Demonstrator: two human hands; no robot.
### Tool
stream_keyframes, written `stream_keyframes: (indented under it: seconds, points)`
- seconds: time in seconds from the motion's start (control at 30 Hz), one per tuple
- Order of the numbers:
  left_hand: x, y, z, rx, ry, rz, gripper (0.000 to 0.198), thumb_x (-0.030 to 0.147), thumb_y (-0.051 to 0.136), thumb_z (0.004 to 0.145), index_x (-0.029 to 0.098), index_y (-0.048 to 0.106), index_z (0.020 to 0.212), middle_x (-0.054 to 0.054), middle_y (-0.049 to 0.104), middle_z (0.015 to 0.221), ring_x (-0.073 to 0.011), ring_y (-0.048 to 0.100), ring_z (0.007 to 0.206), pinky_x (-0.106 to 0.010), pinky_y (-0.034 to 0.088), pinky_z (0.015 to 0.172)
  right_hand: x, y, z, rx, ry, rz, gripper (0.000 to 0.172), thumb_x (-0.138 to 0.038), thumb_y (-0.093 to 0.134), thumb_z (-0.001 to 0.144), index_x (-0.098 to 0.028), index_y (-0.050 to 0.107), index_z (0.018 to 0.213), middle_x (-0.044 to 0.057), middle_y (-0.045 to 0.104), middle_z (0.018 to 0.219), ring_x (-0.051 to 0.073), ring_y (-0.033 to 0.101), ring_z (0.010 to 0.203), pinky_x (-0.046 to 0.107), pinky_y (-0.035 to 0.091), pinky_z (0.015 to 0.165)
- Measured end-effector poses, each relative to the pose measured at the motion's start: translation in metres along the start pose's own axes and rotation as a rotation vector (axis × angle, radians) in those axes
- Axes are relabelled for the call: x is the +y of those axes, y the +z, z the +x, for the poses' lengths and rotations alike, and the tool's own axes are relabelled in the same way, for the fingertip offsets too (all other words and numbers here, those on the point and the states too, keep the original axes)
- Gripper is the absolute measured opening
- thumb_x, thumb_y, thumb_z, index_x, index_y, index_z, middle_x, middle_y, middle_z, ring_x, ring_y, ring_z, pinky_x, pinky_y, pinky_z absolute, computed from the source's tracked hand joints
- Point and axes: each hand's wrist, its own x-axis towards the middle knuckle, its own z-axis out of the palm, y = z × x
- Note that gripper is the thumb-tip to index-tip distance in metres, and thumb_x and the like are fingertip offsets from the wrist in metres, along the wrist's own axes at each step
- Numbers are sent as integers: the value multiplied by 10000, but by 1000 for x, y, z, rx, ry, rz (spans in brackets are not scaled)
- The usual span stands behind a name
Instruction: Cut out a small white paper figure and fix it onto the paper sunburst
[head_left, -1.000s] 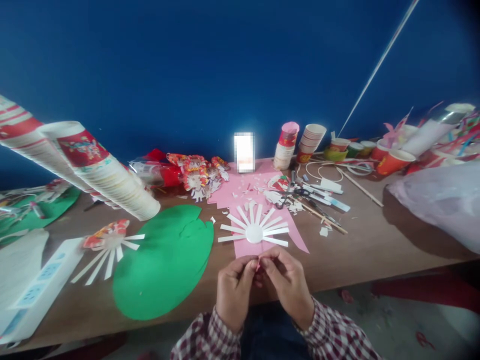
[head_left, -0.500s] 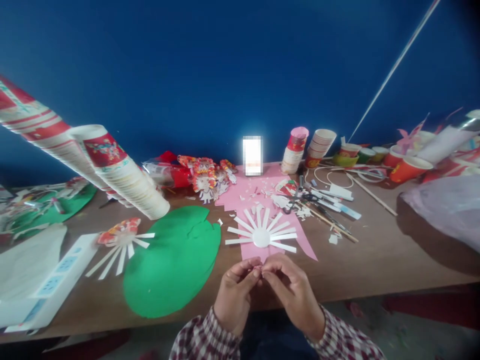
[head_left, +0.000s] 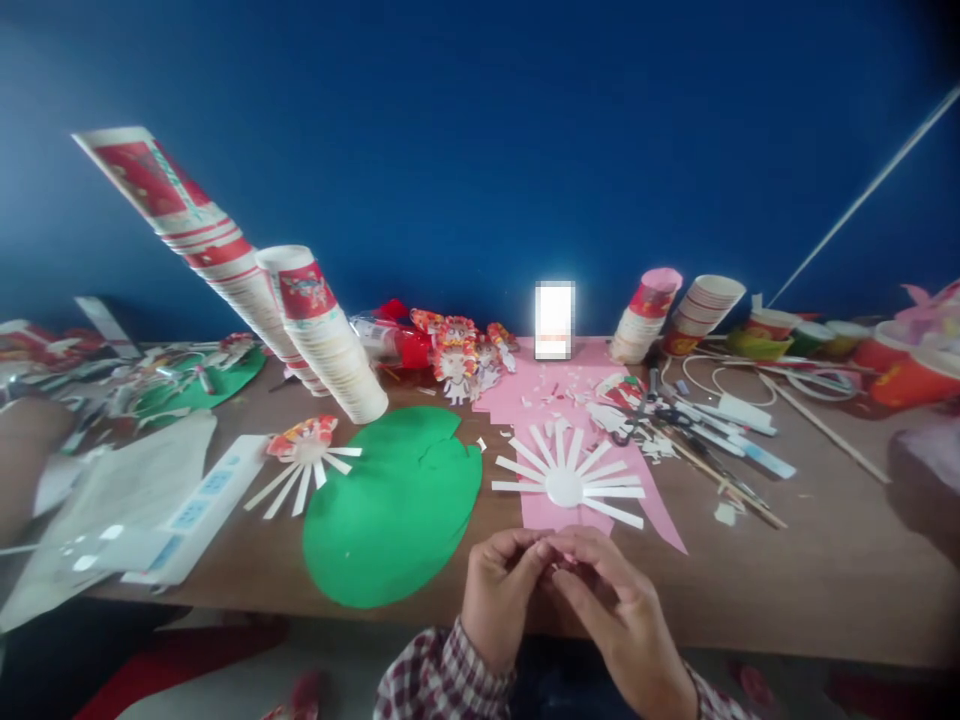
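My left hand (head_left: 499,598) and my right hand (head_left: 628,612) meet at the fingertips by the front edge of the table. Both are closed in a pinch around something tiny and pinkish, mostly hidden by the fingers. Just beyond them lies a paper cup cut into a fan of white strips (head_left: 564,487), its round base in the middle. Under it spreads a sheet of pink paper (head_left: 645,500). To the left is a large green paper leaf (head_left: 390,520), with a notch and a tear near its upper right.
Tall leaning cup stacks (head_left: 330,330) stand at the left, beside a second cut cup (head_left: 304,445). Paper lion figures (head_left: 456,360) sit at the back. Scissors (head_left: 626,425), pens (head_left: 761,455) and paper scraps lie at the right. Another person's blurred arm (head_left: 26,450) shows at far left.
The view has turned left, so everything sits further right. Another person's arm has come into view at far left. My hands stay together, with the right fingers shifted slightly over the left fingertips.
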Motion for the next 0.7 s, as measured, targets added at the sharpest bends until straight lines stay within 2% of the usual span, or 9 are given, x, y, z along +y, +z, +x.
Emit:
stream_keyframes:
  seconds: [0.1,0.2,0.3,0.37,0.5,0.6,0.7]
  points:
    - [8,-3,-4,12,233,269,166,221,523,766,157,655,844,-54,647,735,-112,565,593,-221,464,564,3,5,0,73,20,75,147,-202,554,768,-223,629,892,42,602,961,162,568,894,229,486,757]
    - [15,-4,-10,-12,490,478,199,135,505,766,186,650,893,-48,641,751,-123,580,675,-224,466,631,6,6,0,143,128,167,118,-237,584,746,-200,648,837,35,641,798,152,599,742,230,505,666]
    - [18,-5,-15,-22,630,594,229,88,525,741,194,646,904,-38,635,731,-114,581,674,-203,465,622,8,4,-1,157,226,247,121,-266,617,718,-171,648,787,7,610,607,115,561,559,205,481,537]
    - [18,-6,-16,-15,657,631,194,81,547,723,188,651,848,-37,638,728,-112,585,673,-198,467,622,8,3,-1,152,279,309,131,-278,635,702,-159,636,758,-10,576,551,90,515,489,184,440,474]
    - [18,-8,-12,3,622,617,89,106,588,693,179,631,717,-37,638,702,-128,593,682,-213,474,629,7,0,-1,125,393,456,178,-297,665,673,-144,575,681,-25,531,539,62,447,437,169,375,421]
    - [18,-9,-10,-20,571,616,54,132,596,689,182,616,688,-56,654,809,-155,601,775,-238,480,693,6,-4,1,48,386,533,188,-286,660,683,-145,536,663,-20,534,580,70,471,510,183,403,497]
    - [15,-10,-10,-128,512,661,169,122,531,737,211,628,842,-49,659,897,-152,604,827,-239,480,736,6,-8,0,-24,335,471,143,-278,623,721,-151,557,724,-6,565,645,92,511,602,205,428,585]
